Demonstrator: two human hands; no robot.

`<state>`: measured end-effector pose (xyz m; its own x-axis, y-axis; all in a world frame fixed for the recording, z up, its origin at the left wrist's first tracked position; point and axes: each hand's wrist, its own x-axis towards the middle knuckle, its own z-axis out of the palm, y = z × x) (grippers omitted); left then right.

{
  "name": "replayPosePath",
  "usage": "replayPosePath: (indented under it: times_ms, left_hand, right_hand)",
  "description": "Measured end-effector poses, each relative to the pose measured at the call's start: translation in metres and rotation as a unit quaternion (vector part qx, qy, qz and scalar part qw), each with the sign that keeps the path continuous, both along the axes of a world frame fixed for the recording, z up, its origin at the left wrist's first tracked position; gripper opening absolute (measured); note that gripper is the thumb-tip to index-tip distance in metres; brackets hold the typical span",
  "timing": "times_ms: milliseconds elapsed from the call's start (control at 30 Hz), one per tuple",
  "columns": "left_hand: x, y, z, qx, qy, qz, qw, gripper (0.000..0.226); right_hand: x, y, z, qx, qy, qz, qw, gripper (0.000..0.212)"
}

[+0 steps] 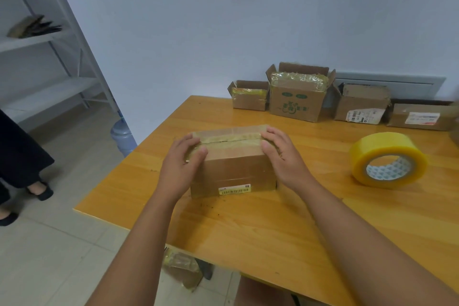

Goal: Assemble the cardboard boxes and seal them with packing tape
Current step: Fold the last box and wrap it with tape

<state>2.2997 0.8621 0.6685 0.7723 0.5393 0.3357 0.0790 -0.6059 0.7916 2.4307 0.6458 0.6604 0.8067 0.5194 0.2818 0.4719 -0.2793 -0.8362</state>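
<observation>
A closed cardboard box sits on the wooden table, near its left edge, tape running along the top seam. The left hand and right hand press its two ends, fingers flat and relaxed over the top edges. A tape roll lies toward the right edge. Four open boxes line the far edge.
</observation>
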Motion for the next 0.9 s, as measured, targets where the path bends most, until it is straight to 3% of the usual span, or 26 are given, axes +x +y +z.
replayPosePath:
  times_ms: [167, 267, 400, 533, 667, 900]
  left_hand:
    - [-0.007, -0.007, 0.001, -0.039, 0.062, -0.017, 0.997, 0.053]
    - [-0.010, -0.010, 0.006, -0.138, 0.058, -0.023, 0.988, 0.038]
    - [-0.014, -0.007, 0.009, -0.199, 0.083, -0.057, 0.975, 0.039]
    - [-0.011, -0.013, 0.006, -0.242, 0.044, -0.054, 0.968, 0.036]
    - [-0.004, -0.013, 0.000, -0.233, 0.006, -0.026, 0.972, 0.036]
    - [0.002, -0.011, 0.000, -0.278, 0.018, -0.058, 0.959, 0.037]
  right_hand:
    - [0.001, -0.008, 0.007, -0.071, 0.019, 0.044, 0.996, 0.089]
    - [-0.002, -0.005, 0.010, -0.036, 0.083, 0.040, 0.995, 0.073]
    - [-0.004, 0.001, 0.007, 0.006, 0.172, 0.018, 0.985, 0.044]
    - [-0.005, 0.001, 0.005, 0.038, 0.206, 0.031, 0.977, 0.056]
    - [-0.005, 0.001, -0.001, 0.071, 0.175, 0.021, 0.982, 0.050]
    - [-0.001, 0.009, 0.000, 0.055, 0.179, 0.009, 0.982, 0.047]
